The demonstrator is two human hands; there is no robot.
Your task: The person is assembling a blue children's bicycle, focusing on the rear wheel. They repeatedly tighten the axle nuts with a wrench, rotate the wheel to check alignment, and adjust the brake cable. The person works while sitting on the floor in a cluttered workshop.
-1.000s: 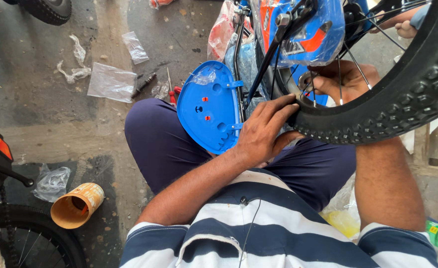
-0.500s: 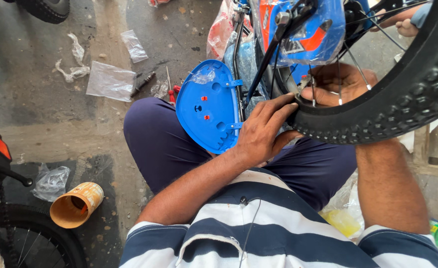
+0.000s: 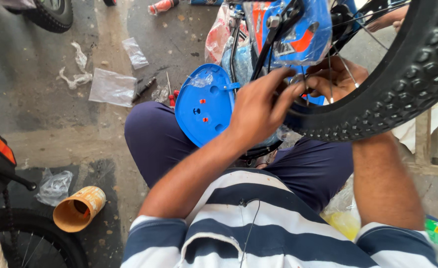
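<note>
Left hand point(image 3: 258, 111) presses open fingers against the knobby tyre point(image 3: 378, 106), steadying the wheel. Right hand point(image 3: 335, 79) reaches through the spokes; its grip cannot be determined.

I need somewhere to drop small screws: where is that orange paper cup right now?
In the head view, the orange paper cup lies tipped on the floor at lower left, beside a crumpled clear bag.

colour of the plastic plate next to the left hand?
Blue, with small red dots, on the plastic plate beside the left hand; head view.
</note>
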